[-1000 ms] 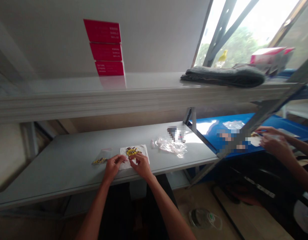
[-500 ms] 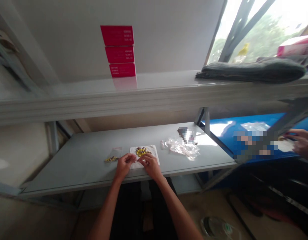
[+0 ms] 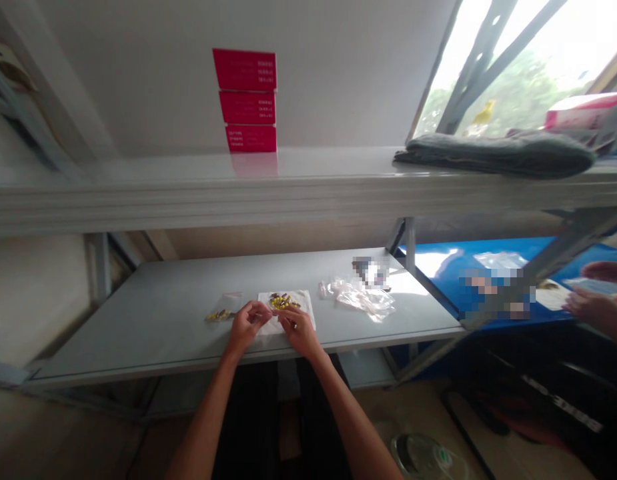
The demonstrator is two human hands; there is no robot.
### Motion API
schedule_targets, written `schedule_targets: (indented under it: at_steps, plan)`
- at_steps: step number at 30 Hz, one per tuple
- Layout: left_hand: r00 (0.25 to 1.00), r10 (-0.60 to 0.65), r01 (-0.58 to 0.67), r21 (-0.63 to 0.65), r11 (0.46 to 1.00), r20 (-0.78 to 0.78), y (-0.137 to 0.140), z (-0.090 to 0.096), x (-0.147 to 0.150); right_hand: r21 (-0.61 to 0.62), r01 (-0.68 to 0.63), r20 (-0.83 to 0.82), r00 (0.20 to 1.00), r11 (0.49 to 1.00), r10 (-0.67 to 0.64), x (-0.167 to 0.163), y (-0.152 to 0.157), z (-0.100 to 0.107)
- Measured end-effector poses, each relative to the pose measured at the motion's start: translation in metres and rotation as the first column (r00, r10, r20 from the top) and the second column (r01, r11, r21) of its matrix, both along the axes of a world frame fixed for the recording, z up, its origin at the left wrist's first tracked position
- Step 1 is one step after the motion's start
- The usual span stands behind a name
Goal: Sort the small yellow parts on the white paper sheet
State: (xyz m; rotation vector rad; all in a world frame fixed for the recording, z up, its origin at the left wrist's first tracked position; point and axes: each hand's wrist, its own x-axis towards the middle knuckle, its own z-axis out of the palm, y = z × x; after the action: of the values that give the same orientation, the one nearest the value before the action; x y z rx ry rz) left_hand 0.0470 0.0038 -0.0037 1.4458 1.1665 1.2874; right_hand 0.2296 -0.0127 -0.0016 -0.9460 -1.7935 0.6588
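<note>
Over the front of a white sheet (image 3: 304, 303), which looks like paper or cloth, my two hands meet with their fingertips close together. My left hand (image 3: 248, 325) is closed in a pinch at the sheet's left side. My right hand (image 3: 297, 329) pinches too, just right of it. Whatever lies between the fingers is too small to make out. Behind them on the sheet is a pile of small yellow and dark brown pieces (image 3: 284, 301), perhaps capsules or beads. A small clear zip bag (image 3: 232, 299) with similar pieces lies left of my left hand.
Several clear plastic bags (image 3: 365, 297) lie on the grey table (image 3: 153, 310) at right, near a blurred-out item. On the shelf above stand stacked red boxes (image 3: 248, 107) and a folded grey cloth (image 3: 493, 153). Another person's hands (image 3: 593, 297) are over a blue table (image 3: 438, 273).
My fingertips have drawn together over the white sheet. The view has shifted slightly. At the right, the other person's hands have changed position.
</note>
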Motion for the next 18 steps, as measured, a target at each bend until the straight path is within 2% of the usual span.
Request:
schedule_targets:
  at_steps: [4,9,14,16,18]
  plan:
    - [0.997,0.026,-0.023,0.037,0.999,-0.075,0.0000,-0.0002,-0.0010,0.000,0.000,0.014,1.000,1.000,0.000,0.0011,0.0004,0.0005]
    - [0.998,-0.004,0.006,0.032,0.999,-0.069,-0.0013,0.0002,-0.0013,-0.061,0.066,-0.009,0.998,0.996,-0.067,0.0004,0.0009,-0.0013]
    - [0.996,0.073,-0.073,0.009,0.997,-0.055,-0.0007,-0.0024,-0.0025,-0.034,0.033,0.009,0.999,0.999,-0.032,0.0005,-0.0022,0.0022]
    - [0.994,0.090,-0.090,0.003,0.996,-0.062,0.0005,-0.0049,-0.0036,-0.059,0.077,-0.035,0.996,0.995,-0.079,0.0012,-0.0028,0.0010]
    - [0.993,0.107,-0.107,0.001,0.994,-0.048,0.0019,-0.0075,-0.0046,-0.076,0.200,-0.086,0.975,0.977,-0.206,0.0020,-0.0018,-0.0021]
